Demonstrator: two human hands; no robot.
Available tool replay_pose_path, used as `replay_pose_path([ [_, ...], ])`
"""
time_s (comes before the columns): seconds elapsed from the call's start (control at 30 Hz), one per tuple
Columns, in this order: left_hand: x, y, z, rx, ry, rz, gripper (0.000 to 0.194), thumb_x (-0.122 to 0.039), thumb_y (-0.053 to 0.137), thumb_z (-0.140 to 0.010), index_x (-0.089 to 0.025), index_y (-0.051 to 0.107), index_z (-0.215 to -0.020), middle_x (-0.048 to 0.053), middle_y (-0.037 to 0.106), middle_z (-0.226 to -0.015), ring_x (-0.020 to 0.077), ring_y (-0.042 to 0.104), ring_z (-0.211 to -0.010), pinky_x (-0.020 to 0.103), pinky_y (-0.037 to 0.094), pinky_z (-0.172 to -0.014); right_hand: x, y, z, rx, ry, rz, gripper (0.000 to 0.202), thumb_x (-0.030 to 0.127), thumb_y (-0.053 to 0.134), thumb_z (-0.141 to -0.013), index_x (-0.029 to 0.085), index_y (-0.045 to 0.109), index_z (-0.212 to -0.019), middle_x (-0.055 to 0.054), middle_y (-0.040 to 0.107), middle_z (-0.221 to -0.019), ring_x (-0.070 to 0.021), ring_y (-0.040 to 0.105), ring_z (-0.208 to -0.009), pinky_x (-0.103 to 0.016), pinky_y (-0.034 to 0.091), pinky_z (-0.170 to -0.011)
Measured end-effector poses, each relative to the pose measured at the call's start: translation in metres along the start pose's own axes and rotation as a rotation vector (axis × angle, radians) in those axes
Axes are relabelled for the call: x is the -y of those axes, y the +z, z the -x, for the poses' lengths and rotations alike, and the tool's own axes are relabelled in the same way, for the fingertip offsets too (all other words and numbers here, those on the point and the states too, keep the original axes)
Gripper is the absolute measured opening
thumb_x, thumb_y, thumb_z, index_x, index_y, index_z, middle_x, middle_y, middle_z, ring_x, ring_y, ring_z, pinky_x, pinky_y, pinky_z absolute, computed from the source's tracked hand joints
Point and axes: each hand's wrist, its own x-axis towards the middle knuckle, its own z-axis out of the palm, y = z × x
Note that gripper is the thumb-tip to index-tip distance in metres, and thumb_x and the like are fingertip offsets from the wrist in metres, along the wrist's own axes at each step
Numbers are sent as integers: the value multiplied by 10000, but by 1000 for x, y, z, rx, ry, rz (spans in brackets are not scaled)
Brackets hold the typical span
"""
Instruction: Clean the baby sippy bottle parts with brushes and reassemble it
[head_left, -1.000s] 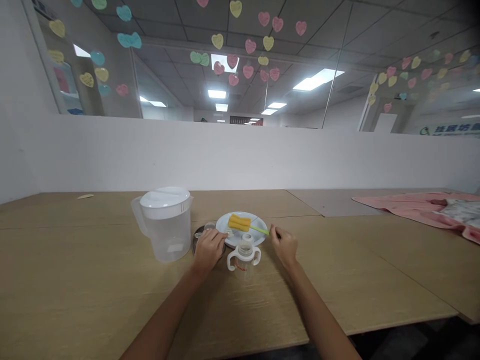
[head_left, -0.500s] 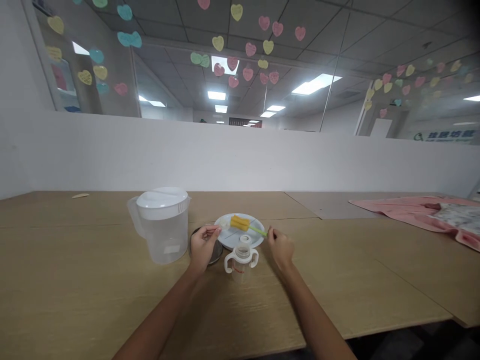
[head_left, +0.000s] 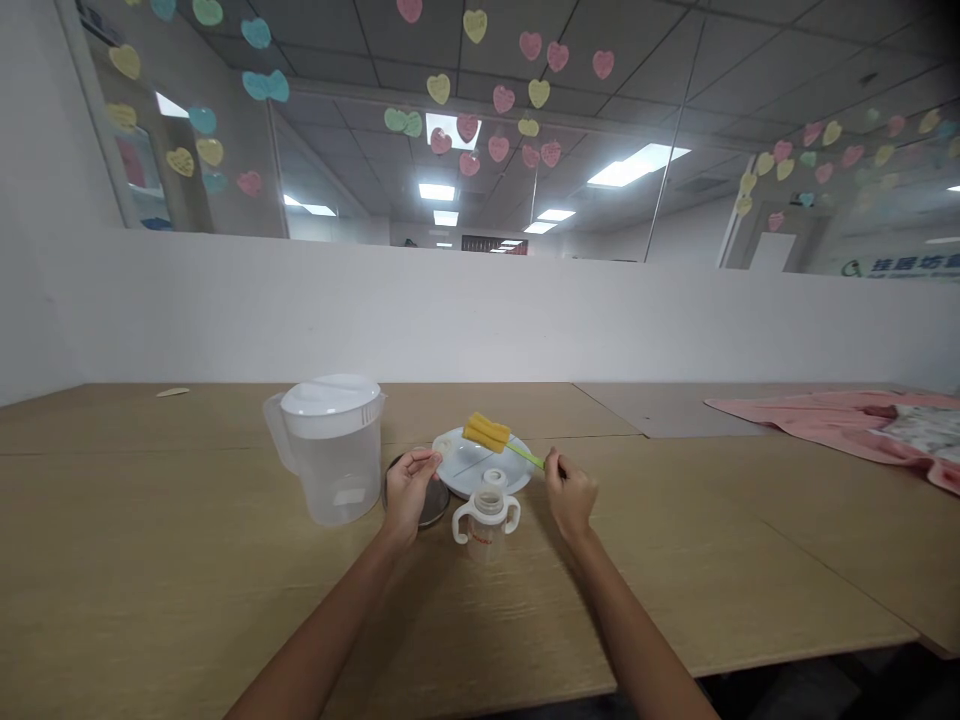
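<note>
"So, what's the right hand (head_left: 571, 495) doing?"

"Gripping the brush (head_left: 487, 433) by its green handle, its yellow head over the plate (head_left: 463, 468), at twelve o'clock from the bottle (head_left: 485, 542)."

"And the left hand (head_left: 407, 497)?"

"Pinching a pale bit (head_left: 443, 447), too blurred to name, around eleven o'clock from the bottle. The jug (head_left: 339, 470) stands at ten."

The left hand (head_left: 409, 490) covers part of the dark tray (head_left: 435, 504); the clear piece (head_left: 443, 447) at its fingertips is too faint to identify. The right hand (head_left: 570, 495) hides the end of the brush (head_left: 487, 433). The right edge cuts off the cloth (head_left: 810, 413). Writing on the heart notes (head_left: 475, 26) is illegibly small.
</note>
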Motion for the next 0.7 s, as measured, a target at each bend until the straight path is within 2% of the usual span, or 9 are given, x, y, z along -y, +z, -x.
replay_pose_path([
  [0.1,0,0,0,-5,-20,24,327,-395,747,-580,-136,647,-754,9,639,-650,109,549,-569,239,442,-613,0,1,1,2,-100,-68,553,392,335,-908,144,524,-452,17,413,-403,-64,277,-422,-221,230,-480],
  [0.2,-1,1,0,-9,-51,54,346,-394,761,-561,-134,647,-759,14,648,-680,106,548,-578,240,441,-622,-1,3,3,25,-200,-65,521,364,366,-908,139,549,-476,5,463,-430,-64,328,-435,-220,247,-496],
  [0.37,-5,1,1,-15,-40,39,340,-398,762,-551,-139,642,-737,-10,616,-608,114,553,-578,251,448,-638,-5,3,0,-24,-93,41,527,373,350,-909,136,588,-503,-4,482,-429,-70,320,-427,-232,230,-490],
  [0.57,-6,3,3,0,-21,-7,322,-400,745,-574,-138,651,-735,6,625,-602,137,580,-597,264,469,-637,1,2,2,20,-81,-78,549,419,346,-902,139,544,-474,18,434,-430,-67,295,-444,-225,239,-492],
  [0.7,-5,3,3,7,-15,-3,313,-382,738,-585,-144,642,-763,12,647,-649,128,583,-593,252,473,-629,6,2,3,56,-16,-137,557,444,344,-895,139,508,-458,39,376,-422,-58,264,-434,-217,226,-478],
])
